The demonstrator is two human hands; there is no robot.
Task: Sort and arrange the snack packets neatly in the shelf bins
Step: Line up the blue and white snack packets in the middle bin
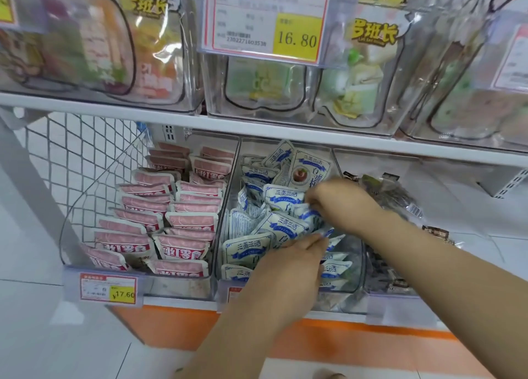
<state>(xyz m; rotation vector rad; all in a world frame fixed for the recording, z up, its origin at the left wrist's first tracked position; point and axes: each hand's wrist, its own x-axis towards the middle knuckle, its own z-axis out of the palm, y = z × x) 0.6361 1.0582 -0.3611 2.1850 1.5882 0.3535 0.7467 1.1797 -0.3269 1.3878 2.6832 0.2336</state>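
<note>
Blue-and-white packets [283, 227] are lying jumbled in the middle bin [230, 184]. I am observing my right hand [337, 201] pinching one of them; my left hand [288, 267] is resting straight-fingered on those nearer the front.

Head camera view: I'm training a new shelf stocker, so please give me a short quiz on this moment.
1. True or false: the left hand and right hand are both at the blue-and-white packets in the middle bin.
2. Which bin's packets stand in neat rows? A. left, pink packets B. middle C. right
3. Fill in: the price tag below the pink packets reads ____.
Key: 1 true; 2 A; 3 17.60
</note>
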